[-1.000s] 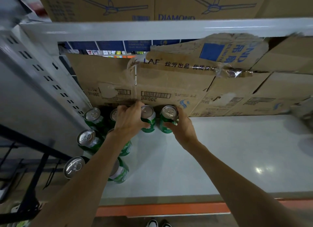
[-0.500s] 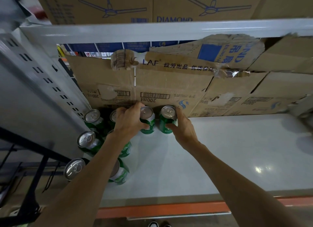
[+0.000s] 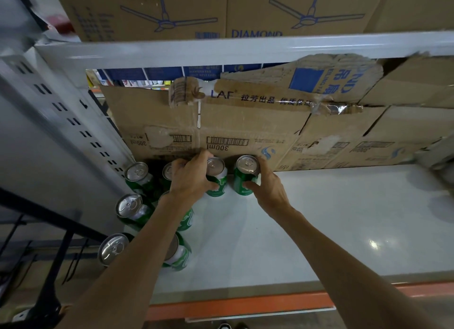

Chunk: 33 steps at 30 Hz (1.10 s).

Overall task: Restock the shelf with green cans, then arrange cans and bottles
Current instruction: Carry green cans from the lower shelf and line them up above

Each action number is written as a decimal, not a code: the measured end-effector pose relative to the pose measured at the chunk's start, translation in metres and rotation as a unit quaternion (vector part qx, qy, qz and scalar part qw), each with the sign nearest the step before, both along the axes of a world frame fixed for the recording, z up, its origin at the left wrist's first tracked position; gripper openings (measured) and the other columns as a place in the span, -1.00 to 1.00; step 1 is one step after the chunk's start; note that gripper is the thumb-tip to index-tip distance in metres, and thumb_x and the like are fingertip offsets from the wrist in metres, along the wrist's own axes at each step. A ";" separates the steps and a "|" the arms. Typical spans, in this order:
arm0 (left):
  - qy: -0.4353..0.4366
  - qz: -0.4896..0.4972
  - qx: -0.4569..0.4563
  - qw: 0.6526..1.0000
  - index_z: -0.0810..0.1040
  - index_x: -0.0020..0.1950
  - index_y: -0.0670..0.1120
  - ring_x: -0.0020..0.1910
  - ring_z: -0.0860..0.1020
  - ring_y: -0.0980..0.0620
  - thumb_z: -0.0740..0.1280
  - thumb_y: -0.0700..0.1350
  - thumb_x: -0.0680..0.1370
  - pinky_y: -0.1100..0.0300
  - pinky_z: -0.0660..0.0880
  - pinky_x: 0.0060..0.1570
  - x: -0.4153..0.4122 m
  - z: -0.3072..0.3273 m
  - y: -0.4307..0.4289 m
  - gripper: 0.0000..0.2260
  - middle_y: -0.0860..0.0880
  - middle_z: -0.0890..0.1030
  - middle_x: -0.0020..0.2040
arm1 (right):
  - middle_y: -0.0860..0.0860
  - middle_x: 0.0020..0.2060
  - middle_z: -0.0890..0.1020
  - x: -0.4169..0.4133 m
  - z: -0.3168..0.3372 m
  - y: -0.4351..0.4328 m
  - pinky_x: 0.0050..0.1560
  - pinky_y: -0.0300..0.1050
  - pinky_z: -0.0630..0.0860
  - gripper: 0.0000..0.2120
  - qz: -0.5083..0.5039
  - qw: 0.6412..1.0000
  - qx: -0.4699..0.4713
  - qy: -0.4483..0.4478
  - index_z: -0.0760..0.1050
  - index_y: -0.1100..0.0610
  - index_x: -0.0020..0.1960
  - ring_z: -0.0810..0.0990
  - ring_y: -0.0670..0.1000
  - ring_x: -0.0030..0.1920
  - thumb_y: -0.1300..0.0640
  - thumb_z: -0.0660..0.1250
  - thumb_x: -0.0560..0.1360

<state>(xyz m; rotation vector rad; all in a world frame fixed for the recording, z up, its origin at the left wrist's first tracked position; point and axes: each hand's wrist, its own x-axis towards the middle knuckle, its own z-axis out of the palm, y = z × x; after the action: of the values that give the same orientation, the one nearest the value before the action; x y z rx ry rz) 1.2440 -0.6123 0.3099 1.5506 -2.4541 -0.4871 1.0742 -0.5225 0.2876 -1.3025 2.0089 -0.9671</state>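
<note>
Head view: at the back left of the white shelf (image 3: 344,218), the left hand (image 3: 190,178) curls round a green can (image 3: 219,181) and the right hand (image 3: 269,185) grips the neighbouring can (image 3: 243,178). Both stand upright, just beside each other, close against the cardboard boxes (image 3: 245,124) lining the back. More cans (image 3: 130,207) crowd the left edge by the perforated upright (image 3: 73,122). Glossy white surface stretches rightward and forward to the orange front lip (image 3: 233,306). Fan cartons (image 3: 152,11) sit overhead.
</note>
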 end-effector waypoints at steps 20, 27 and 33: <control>-0.055 0.025 -0.106 0.993 0.44 0.21 -0.05 0.21 0.50 -0.16 0.51 0.19 0.36 -0.07 0.36 0.21 -0.015 0.026 0.032 -0.45 -0.09 0.55 0.17 | 0.17 0.39 0.39 -0.012 0.027 0.073 0.20 0.04 0.44 -0.56 -0.129 0.987 0.043 0.085 0.20 0.18 0.44 0.45 0.17 0.32 0.08 0.22 0.63; -0.090 -0.223 -0.066 0.968 0.51 0.24 -0.06 0.17 0.56 -0.12 0.35 0.00 0.56 -0.01 0.48 0.13 -0.143 0.091 0.129 -0.71 -0.05 0.60 0.21 | 0.16 0.27 0.49 -0.049 0.084 0.137 0.09 0.02 0.48 -0.68 -0.192 0.967 0.048 0.159 0.43 0.19 0.29 0.50 0.18 0.21 0.31 0.11 0.56; -0.044 -0.406 -0.040 0.912 0.52 0.18 -0.08 0.08 0.60 -0.21 0.29 -0.09 0.52 0.00 0.52 -0.05 -0.287 0.112 0.283 -0.76 -0.16 0.64 0.10 | 0.21 0.05 0.59 -0.145 0.146 0.300 -0.07 0.04 0.42 -0.87 -0.332 0.916 0.057 0.216 0.49 0.22 0.02 0.55 0.24 0.09 0.25 0.19 0.53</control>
<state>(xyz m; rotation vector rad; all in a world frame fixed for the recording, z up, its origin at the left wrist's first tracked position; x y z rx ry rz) 0.9565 -0.3291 0.4217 0.4502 -3.0644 -0.4184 0.9295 -0.2225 0.4337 -0.8120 2.9116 -0.8604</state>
